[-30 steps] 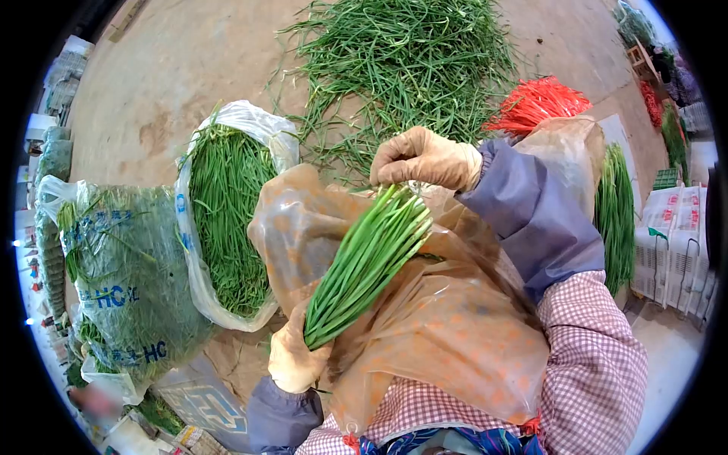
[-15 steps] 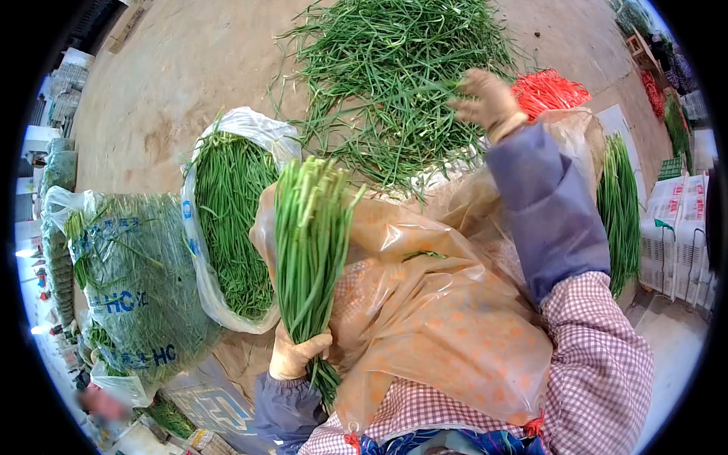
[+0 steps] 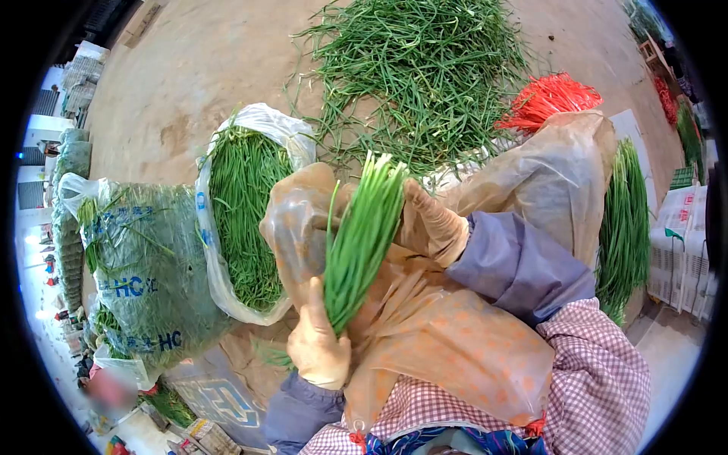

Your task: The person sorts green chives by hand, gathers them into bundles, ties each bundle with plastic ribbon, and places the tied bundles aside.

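My gloved left hand [image 3: 318,341] is wrapped round the lower part of a bunch of green stalks [image 3: 362,239], which leans slightly right with its pale ends up. Against the upper right side of the bunch is my gloved right hand [image 3: 436,224], its fingers partly hidden behind the stalks, so its grip is unclear. Beneath both hands, a brown translucent plastic apron [image 3: 455,334] covers my lap. Beyond them lies a loose heap of green stalks [image 3: 417,68] on the floor.
An open plastic bag of stalks [image 3: 246,220] stands to the left, beside a filled clear bag [image 3: 155,265]. Red ties [image 3: 550,98] lie at the upper right. More stalks [image 3: 626,227] stand at the right, near white crates [image 3: 679,243].
My right hand went out toward the heap with spread fingers, then came back to the bunch. My left hand turned the bunch upright, then tilted it right. Loose bits beside it have shifted.
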{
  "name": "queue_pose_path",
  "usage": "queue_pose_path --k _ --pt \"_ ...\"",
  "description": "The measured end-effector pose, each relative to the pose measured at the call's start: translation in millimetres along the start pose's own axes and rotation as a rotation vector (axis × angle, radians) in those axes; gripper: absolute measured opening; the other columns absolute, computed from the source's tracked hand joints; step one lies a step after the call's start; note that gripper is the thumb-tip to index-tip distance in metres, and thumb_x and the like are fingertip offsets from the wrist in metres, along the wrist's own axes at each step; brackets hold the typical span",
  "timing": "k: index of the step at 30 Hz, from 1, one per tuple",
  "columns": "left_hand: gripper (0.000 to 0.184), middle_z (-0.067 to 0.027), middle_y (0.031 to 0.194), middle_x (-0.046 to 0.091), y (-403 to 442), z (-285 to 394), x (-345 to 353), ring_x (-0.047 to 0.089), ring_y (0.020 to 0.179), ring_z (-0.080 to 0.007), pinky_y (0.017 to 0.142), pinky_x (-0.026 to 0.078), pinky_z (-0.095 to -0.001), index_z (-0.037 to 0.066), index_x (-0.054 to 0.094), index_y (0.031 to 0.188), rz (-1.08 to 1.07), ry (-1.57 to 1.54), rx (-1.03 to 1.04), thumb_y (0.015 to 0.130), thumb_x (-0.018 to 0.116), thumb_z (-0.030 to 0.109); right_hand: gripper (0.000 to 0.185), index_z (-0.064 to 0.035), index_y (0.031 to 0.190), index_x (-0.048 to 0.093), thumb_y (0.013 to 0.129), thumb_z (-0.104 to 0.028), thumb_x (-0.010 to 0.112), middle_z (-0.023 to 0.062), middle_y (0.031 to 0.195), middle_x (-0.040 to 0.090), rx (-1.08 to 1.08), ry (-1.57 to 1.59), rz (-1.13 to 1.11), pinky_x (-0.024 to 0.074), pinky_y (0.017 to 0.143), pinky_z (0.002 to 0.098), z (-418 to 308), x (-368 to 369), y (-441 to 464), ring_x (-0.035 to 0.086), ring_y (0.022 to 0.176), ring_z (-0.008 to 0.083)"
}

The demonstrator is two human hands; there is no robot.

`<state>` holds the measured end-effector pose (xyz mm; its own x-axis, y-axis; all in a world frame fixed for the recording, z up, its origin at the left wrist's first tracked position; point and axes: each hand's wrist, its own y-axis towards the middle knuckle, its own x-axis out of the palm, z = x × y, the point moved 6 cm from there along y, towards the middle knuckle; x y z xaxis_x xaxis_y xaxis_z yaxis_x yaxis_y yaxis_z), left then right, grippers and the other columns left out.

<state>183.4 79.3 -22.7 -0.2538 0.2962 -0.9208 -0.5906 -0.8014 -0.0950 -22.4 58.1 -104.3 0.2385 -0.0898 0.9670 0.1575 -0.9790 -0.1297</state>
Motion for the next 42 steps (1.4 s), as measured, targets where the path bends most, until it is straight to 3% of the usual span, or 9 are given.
queue_pose_path --k 6,11,12,16,23,26,29,32,42 --pt "0.097 -0.0180 0.103 0.057 -7.9 26.6 13.4 0.059 0.077 -0.0348 0.067 0.050 -0.0484 -0.004 0.022 0.150 -0.158 0.280 0.241 0.065 0.070 0.004 0.058 -0.0092 0.136 0.048 0.088 -0.032 0.071 0.0173 0.130 0.058 -0.057 0.061 -0.006 0.0468 0.104 0.0490 -5.2 -25.9 11.3 0.058 0.119 0.0336" --pt "0.083 -0.0207 0.127 0.058 10.5 27.3 -26.0 0.059 0.114 -0.0348 0.095 0.049 -0.0414 -0.004 0.043 0.140 -0.450 -0.266 0.359 0.070 0.082 0.019 0.061 -0.0097 0.140 0.042 0.087 -0.021 0.069 0.0188 0.126 0.060 -0.032 0.160 -0.055 0.0480 0.102 0.0519 -7.3 -22.0 4.7 0.057 0.120 0.0377" --pt "0.076 -0.0205 0.128 0.059 13.2 9.8 -24.5 0.059 0.117 -0.0307 0.102 0.046 -0.0405 -0.004 0.045 0.139 -0.451 -0.670 0.099 0.075 0.081 0.017 0.062 -0.0097 0.141 0.040 0.087 -0.020 0.069 0.0189 0.126 0.060 -0.033 0.151 -0.066 0.0480 0.102 0.0520 -8.0 -19.5 3.3 0.057 0.120 0.0377" --pt "0.078 -0.0188 0.131 0.057 63.5 2.8 -45.3 0.056 0.119 -0.0279 0.104 0.042 -0.0401 -0.003 0.041 0.143 -0.118 -0.744 -0.049 0.077 0.080 0.015 0.068 -0.0083 0.144 0.036 0.086 -0.020 0.068 0.0193 0.127 0.059 -0.054 0.097 -0.104 0.0477 0.102 0.0520 -9.5 -11.6 -2.1 0.057 0.120 0.0374" --pt "0.093 -0.0134 0.137 0.049 101.4 53.6 38.6 0.046 0.128 -0.0241 0.109 0.036 -0.0381 0.001 0.027 0.150 -0.460 -1.257 0.038 0.078 0.081 0.023 0.063 -0.0077 0.139 0.041 0.083 -0.017 0.068 0.0187 0.126 0.060 -0.064 0.051 -0.133 0.0457 0.105 0.0484 -20.0 11.5 -14.5 0.058 0.119 0.0341" --pt "0.088 -0.0118 0.138 0.047 91.4 47.3 62.0 0.042 0.130 -0.0228 0.110 0.033 -0.0372 0.002 0.029 0.148 -0.669 -1.559 -0.207 0.078 0.079 0.020 0.065 -0.0077 0.139 0.040 0.084 -0.022 0.071 0.0151 0.123 0.061 -0.068 -0.034 -0.041 0.0473 0.102 0.0444 -25.6 11.8 -18.1 0.060 0.115 0.0286" --pt "0.082 -0.0101 0.137 0.049 91.3 39.9 65.2 0.047 0.126 -0.0210 0.108 0.036 -0.0346 0.003 0.030 0.148 -0.571 -1.467 -0.182 0.081 0.075 0.012 0.076 -0.0079 0.145 0.031 0.086 -0.026 0.074 0.0089 0.117 0.061 -0.128 -0.163 0.204 0.0493 0.097 0.0372 -34.2 -3.4 -20.4 0.061 0.106 0.0207" --pt "0.071 -0.0088 0.132 0.054 84.5 43.9 63.7 0.052 0.120 -0.0194 0.105 0.039 -0.0329 0.002 0.035 0.146 -0.435 -1.477 -0.231 0.084 0.070 0.007 0.072 -0.0080 0.146 0.029 0.088 -0.023 0.070 0.0130 0.126 0.058 -0.192 -0.372 0.330 0.0461 0.102 0.0405 -45.6 2.6 -31.5 0.059 0.115 0.0246" --pt "0.047 -0.0090 0.127 0.058 78.1 34.9 67.9 0.055 0.113 -0.0177 0.101 0.042 -0.0305 -0.001 0.047 0.138 -0.473 -1.673 -0.370 0.092 0.053 0.009 0.077 -0.0063 0.148 0.028 0.085 -0.015 0.072 0.0101 0.132 0.054 -0.133 -0.383 0.211 0.0395 0.107 0.0395 -40.5 -3.5 -42.6 0.053 0.121 0.0226"
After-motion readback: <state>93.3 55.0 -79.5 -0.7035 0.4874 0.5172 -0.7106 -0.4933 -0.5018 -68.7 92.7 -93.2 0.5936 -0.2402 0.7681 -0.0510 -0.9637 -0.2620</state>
